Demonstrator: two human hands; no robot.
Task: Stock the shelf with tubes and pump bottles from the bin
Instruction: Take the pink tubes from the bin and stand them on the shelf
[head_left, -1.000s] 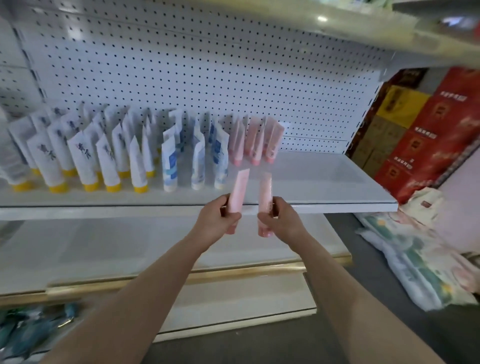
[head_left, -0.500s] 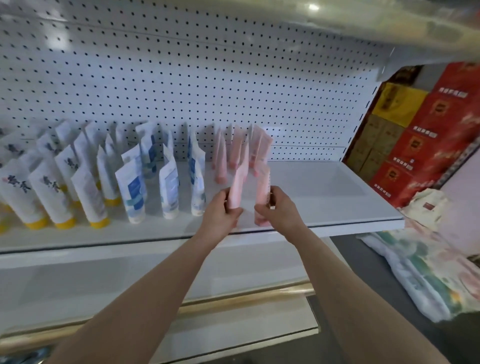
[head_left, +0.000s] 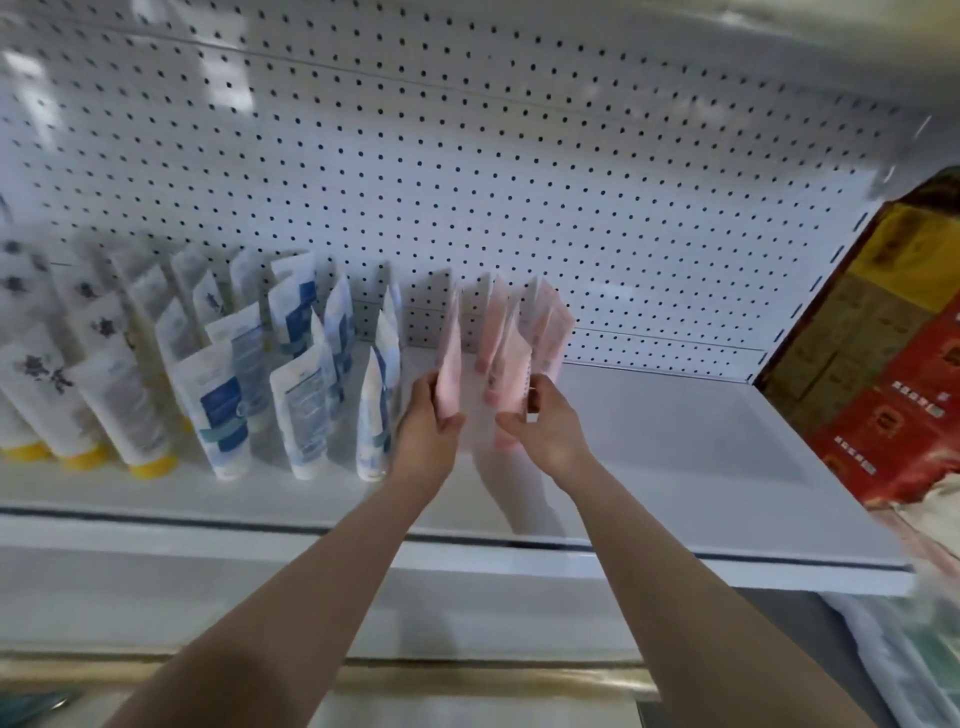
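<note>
Tubes of pink colour are in both hands: the left hand grips one pink tube by its lower part and the right hand grips a second pink tube, both upright at the middle of the white shelf. Just behind them a row of pink tubes stands at the pegboard. Left of the hands stand blue-and-white tubes and white tubes with yellow caps.

One cam only, head-worn, wide-angle. Looks fwd & a bit down at shelf w/ pegboard back, close up; shelf unit fills most of frame.
</note>
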